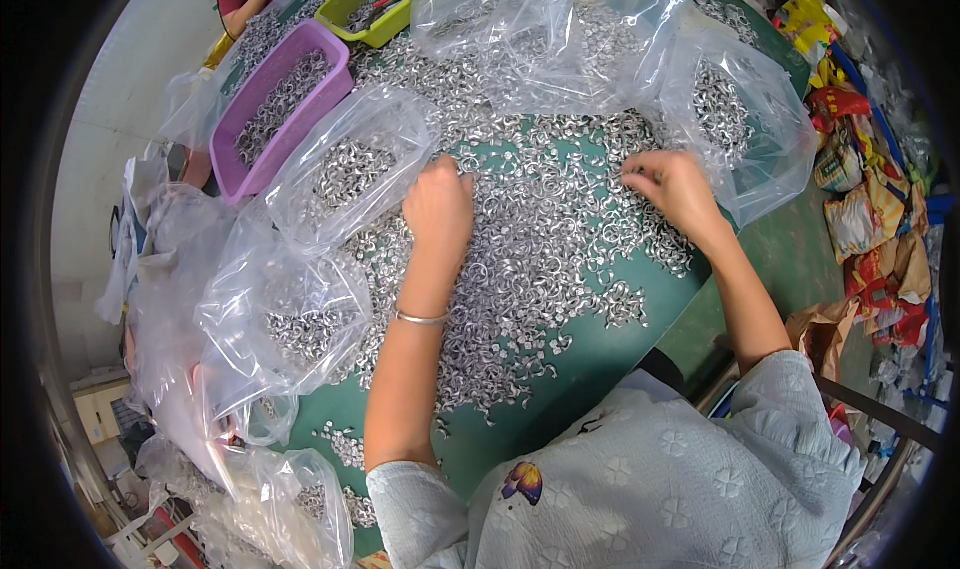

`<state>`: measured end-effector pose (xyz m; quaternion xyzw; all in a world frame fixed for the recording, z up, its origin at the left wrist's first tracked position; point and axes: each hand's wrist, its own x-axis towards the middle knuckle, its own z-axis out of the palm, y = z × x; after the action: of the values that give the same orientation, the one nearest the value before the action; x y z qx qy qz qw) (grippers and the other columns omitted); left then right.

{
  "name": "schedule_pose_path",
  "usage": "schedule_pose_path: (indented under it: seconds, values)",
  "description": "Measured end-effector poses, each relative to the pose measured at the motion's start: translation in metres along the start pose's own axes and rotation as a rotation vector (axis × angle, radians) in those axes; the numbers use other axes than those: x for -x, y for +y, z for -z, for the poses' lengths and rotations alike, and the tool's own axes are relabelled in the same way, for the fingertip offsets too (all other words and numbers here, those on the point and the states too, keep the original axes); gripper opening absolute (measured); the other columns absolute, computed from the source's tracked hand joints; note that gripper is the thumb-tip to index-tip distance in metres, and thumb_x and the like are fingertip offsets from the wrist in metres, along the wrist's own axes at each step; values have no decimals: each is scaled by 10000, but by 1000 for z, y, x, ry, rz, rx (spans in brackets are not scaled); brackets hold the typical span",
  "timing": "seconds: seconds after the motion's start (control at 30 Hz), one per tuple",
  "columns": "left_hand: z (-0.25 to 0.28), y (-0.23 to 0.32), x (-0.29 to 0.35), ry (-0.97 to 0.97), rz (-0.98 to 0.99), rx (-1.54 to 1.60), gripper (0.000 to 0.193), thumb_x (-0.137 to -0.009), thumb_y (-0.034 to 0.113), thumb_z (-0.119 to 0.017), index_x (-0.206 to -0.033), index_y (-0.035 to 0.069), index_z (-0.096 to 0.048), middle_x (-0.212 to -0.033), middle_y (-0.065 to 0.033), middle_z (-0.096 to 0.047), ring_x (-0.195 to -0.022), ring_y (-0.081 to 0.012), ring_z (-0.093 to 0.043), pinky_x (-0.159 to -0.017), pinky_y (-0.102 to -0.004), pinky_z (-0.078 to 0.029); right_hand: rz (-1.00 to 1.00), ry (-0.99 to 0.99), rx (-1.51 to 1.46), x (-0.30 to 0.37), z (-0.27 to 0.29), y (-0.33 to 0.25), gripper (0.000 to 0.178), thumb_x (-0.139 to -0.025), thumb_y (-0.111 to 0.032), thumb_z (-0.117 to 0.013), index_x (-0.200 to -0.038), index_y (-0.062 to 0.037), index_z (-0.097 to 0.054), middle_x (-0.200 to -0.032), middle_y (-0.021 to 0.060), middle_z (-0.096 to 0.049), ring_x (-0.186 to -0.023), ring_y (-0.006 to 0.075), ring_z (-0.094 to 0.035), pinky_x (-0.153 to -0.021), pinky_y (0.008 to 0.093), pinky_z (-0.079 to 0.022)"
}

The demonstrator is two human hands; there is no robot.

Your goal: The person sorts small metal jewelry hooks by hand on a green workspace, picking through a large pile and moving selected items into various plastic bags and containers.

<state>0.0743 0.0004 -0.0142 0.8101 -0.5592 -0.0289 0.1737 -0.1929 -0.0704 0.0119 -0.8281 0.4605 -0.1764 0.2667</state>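
Note:
Many small, shiny curved metal pieces (500,279) lie spread over a green table (560,369). My left hand (440,207) is closed above the pile, beside the mouth of a clear plastic bag (385,119) with metal pieces in it. Its fingertips are mostly hidden, and what they hold cannot be made out. Over the pile's right side, my right hand (678,191) has its fingers bent in and the thumb close to the index finger. Whatever is between them is too small to name. Near it lies another clear bag (770,159) of metal pieces.
A purple bin (338,54) and a lime-green bin (385,31) hold metal pieces at the far left. Another person's arm (250,7) shows behind them. More clear bags (240,309) line the left edge. Colourful crumpled packaging (860,219) is heaped on the right, beyond the table.

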Motion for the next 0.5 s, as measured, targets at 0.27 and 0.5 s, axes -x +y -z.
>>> schedule_pose_path:
  seconds: [0.27, 0.5]
  values:
    - [-6, -12, 0, 133, -101, 125, 132, -761, 138, -651, -782, 9, -629, -673, -155, -599, -599, -303, -581, -566, -392, -461, 318, -91, 337, -3, -2, -4, 83, -792, -125, -603, -819, -46, -610, -799, 107, -625, -716, 319, -609, -632, 413, -482]
    - [24, -19, 38, -235, 359, 1049, 181, -880, 178, -583, -891, 3, -626, -714, 27, -568, -594, -50, -471, -492, -227, -374, 232, 117, 79, 1, -12, 8, 110, -844, -110, -569, -860, -2, -573, -802, 156, -610, -725, 343, -588, -642, 406, -467]
